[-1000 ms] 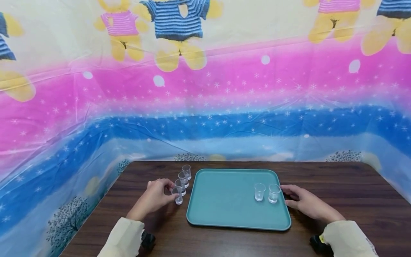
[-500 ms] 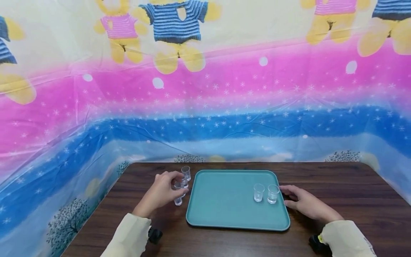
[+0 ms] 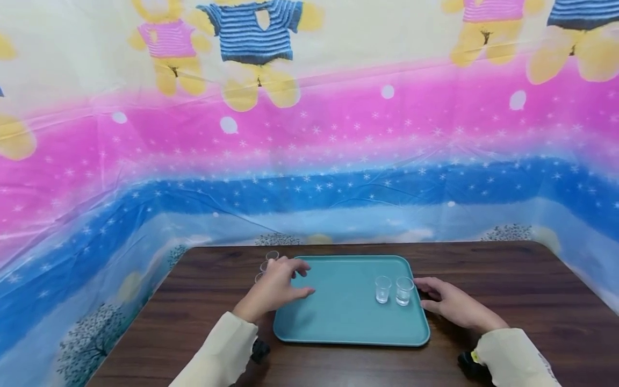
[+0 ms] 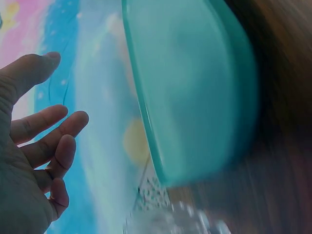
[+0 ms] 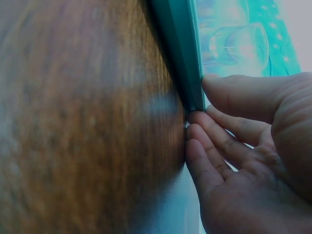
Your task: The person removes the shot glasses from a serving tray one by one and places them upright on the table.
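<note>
My left hand (image 3: 273, 287) hovers over the left side of a teal tray (image 3: 338, 317). Its thumb and fingers are spread apart with nothing between them, as the left wrist view also shows. Two small clear shot glasses, one (image 3: 383, 290) left of the other (image 3: 404, 292), stand upright at the tray's right side. Several more glasses (image 3: 272, 256) stand in a row left of the tray, mostly hidden behind my left hand. My right hand (image 3: 450, 303) rests at the tray's right edge; in the right wrist view its thumb touches the rim (image 5: 199, 63), with loosely bent fingers alongside.
Under the tray is a dark wood-grain table (image 3: 213, 312). A printed cloth (image 3: 309, 188) with bears and snowflakes hangs behind it and along its sides. Clear glass shapes (image 4: 170, 222) blur at the bottom of the left wrist view.
My left hand has left the row of glasses and moved right over the tray, its fingers now wider apart. My right hand stays at the tray's edge. The view has shifted slightly.
</note>
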Demonstrator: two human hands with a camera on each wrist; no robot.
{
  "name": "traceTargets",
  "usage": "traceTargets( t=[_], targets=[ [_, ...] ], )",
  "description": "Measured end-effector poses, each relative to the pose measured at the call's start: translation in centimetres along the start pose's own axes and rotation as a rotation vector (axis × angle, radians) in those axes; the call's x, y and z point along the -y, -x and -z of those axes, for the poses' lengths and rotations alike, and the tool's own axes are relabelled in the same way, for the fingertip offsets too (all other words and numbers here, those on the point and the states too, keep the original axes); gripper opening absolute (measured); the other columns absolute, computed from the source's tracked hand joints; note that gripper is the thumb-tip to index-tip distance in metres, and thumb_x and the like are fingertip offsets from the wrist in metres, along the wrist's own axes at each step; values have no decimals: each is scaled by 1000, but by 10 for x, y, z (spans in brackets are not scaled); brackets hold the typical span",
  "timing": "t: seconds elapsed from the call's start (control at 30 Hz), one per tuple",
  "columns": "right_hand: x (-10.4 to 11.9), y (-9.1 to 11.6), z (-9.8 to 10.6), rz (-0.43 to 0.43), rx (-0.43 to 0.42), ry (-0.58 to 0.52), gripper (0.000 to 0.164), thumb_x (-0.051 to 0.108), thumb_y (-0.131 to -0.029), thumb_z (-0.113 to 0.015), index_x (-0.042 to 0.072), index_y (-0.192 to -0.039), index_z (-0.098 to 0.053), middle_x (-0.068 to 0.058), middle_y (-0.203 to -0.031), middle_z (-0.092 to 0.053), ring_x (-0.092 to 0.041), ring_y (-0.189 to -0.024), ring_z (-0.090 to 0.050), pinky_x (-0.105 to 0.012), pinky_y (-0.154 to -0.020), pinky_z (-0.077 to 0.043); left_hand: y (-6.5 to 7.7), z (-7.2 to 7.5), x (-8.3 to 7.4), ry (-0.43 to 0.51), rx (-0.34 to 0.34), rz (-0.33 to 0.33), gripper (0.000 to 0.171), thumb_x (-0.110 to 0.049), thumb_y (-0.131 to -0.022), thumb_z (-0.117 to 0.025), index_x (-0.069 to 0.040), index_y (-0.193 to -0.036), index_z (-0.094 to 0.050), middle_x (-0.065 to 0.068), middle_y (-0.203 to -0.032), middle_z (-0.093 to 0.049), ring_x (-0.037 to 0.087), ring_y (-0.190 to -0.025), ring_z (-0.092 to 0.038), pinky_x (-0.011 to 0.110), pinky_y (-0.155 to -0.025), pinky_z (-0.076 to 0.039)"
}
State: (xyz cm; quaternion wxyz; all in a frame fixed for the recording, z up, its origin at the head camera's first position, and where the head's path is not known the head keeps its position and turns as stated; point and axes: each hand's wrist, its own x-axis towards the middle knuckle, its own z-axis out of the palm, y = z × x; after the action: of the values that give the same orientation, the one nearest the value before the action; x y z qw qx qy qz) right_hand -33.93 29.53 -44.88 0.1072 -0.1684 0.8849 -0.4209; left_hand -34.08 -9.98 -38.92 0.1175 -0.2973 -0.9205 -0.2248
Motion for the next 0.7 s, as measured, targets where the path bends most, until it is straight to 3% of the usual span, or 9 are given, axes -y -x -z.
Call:
traceTargets(
  t=[0.27, 0.37, 0.5, 0.7],
  targets=[
    [0, 1, 1, 2, 1, -6, 53, 17, -94, -60, 1, -141, -40, -24, -141, -39, -43, -128, -35, -54, -98, -33, -27, -22, -22, 13, 47, -55, 39, -29, -78, -78, -9, -110, -67, 0, -93, -67, 19, -90, -54, 45, -83, -32],
    [0, 2, 1, 4, -3, -10, 53, 17, -94, -60, 1, -141, -40, -24, -140, -39, -43, -128, -35, -54, -98, -33, -36, -29, -30, -3, 79, -73, 40, -31, -79, -78, -10, -111, -67, 2, -96, -68, 20, -94, -57, 51, -90, -32],
    [0, 2, 0, 7, -5, -10, 53, 16, -94, -60, 1, -141, -40, -24, -140, -39, -43, -128, -36, -53, -97, -34, -48, -39, -43, -13, 130, -62, 41, -33, -80, -77, -12, -114, -67, 0, -101, -67, 20, -104, -57, 61, -101, -22],
    [2, 3, 1, 11, -8, -13, 52, 14, -94, -59, 0, -141, -40, -23, -140, -39, -42, -128, -36, -52, -97, -35, -64, -50, -62, -13, 186, -63, 43, -35, -80, -76, -15, -116, -66, -5, -100, -64, 12, -98, -52, 55, -101, -24]
  ],
)
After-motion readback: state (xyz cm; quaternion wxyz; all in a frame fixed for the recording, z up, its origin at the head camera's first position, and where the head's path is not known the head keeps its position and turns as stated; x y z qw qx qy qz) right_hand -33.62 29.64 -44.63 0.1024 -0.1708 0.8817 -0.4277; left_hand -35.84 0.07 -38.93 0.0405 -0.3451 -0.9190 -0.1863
